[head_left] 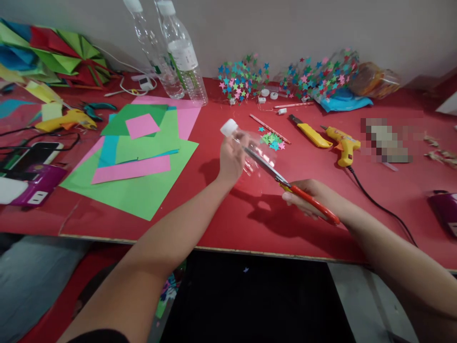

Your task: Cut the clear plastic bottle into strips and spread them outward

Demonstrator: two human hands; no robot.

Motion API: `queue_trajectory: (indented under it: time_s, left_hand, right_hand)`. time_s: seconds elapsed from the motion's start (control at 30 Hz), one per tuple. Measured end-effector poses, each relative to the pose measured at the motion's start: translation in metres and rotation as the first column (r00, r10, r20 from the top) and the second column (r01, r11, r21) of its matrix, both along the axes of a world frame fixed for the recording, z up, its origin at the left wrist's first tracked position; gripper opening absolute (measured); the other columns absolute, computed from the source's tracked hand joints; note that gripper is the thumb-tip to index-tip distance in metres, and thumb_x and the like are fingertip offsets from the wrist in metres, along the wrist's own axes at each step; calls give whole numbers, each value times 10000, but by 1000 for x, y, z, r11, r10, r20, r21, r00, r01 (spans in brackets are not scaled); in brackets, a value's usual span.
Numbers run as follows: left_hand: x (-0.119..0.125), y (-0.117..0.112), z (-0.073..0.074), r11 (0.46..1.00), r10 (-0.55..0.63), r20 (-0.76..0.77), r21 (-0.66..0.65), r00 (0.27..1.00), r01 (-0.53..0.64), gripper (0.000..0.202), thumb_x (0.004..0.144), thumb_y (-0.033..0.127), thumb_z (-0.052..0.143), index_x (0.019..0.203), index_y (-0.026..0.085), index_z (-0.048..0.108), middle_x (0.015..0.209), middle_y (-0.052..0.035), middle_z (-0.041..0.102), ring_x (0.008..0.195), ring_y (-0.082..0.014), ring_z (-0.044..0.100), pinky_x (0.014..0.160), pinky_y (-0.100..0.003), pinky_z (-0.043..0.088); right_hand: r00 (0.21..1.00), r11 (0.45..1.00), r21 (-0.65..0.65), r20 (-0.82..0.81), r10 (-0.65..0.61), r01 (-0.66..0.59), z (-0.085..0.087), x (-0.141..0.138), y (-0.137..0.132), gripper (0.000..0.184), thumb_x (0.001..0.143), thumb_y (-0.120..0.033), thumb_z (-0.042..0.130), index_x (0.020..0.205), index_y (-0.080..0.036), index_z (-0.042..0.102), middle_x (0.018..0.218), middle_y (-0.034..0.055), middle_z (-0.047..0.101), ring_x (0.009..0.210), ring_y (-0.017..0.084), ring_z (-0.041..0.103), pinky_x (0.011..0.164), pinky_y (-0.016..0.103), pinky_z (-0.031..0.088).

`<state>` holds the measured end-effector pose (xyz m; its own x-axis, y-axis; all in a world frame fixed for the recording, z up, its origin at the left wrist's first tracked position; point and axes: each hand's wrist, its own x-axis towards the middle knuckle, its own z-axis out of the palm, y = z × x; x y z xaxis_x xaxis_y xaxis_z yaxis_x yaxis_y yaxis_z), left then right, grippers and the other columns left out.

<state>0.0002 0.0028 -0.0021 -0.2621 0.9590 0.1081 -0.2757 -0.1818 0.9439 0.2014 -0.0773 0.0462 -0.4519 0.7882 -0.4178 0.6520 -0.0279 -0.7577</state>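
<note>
In the middle of the red table, my left hand is closed around a cut clear plastic bottle top with a white cap. The cap points up and to the left, and the wide end faces right. My right hand grips scissors with red handles. Their long metal blades reach left to the bottle, overlapping its clear wall; whether they bite into the plastic is hard to make out. Just behind the bottle lie small green, blue and pink paper stars and a patterned straw.
Coloured paper sheets lie left, with two clear bottles standing behind. A yellow cutter and a yellow glue gun with a black cord lie right. Star-covered clear pieces stand along the wall. The table's front edge is close to me.
</note>
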Motion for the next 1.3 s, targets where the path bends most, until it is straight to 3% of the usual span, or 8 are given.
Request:
queue_trajectory:
  time_s: [0.13,0.3,0.57,0.77,0.87,1.0,1.13,1.3]
  left_hand:
    - [-4,7,-2,997,-29,80,-74,996,35,101,796,221,614,812,201,516,646,12,632,649,-154,677,633,-280,543]
    - [4,-8,0,909,-344,199,-176,918,378,231,704,268,710,855,169,566,701,13,628,648,-159,676,636,-300,554]
    - [14,-22,0,746,-579,177,-278,796,605,390,659,296,778,959,152,576,761,-55,692,677,-187,677,624,-300,547]
    - [0,-23,6,549,-778,288,-124,559,827,482,668,144,743,1126,162,593,1086,-125,708,1039,-280,675,930,-440,518]
    - [-4,-21,6,484,-814,347,-39,466,874,493,668,198,758,1137,173,607,1193,-137,675,1176,-318,608,1015,-487,460]
    - [-2,-17,1,492,-782,430,-20,452,870,425,790,409,679,1138,174,611,1268,-137,638,1196,-322,594,1029,-511,445]
    - [0,-15,-3,553,-740,384,-119,552,825,273,859,336,633,1070,161,618,1221,-148,665,1117,-290,646,1026,-500,448]
    - [-2,-15,0,559,-751,366,-92,550,824,295,868,292,630,1145,193,607,1226,-138,665,1114,-275,653,1010,-475,470]
  right_hand:
    - [998,982,177,-23,-56,59,-4,-1,2,472,731,-624,631,610,-194,478,493,-46,434,451,84,373,460,231,274]
    - [942,861,389,-68,-329,329,-12,3,11,445,707,-613,636,664,-192,498,521,-44,413,486,96,357,476,241,248]
    - [952,741,623,-19,-304,250,-28,2,18,298,702,-380,554,594,-212,332,516,-65,311,523,81,272,477,226,210]
    - [925,699,647,-27,-378,304,-33,4,24,270,701,-390,507,589,-224,327,496,-62,321,506,88,289,480,235,213]
    - [913,688,647,-30,-406,328,-35,7,28,272,705,-388,512,592,-226,325,498,-61,331,509,92,302,491,241,215]
    - [910,667,682,1,-414,302,-37,8,29,276,712,-366,510,597,-231,299,488,-66,305,501,91,272,496,250,208]
    - [925,676,695,42,-378,244,-37,7,27,265,709,-360,520,613,-231,309,497,-65,328,496,91,264,498,254,210]
    - [929,689,679,29,-370,254,-36,9,28,292,715,-376,513,603,-231,287,496,-67,306,508,91,261,493,244,213]
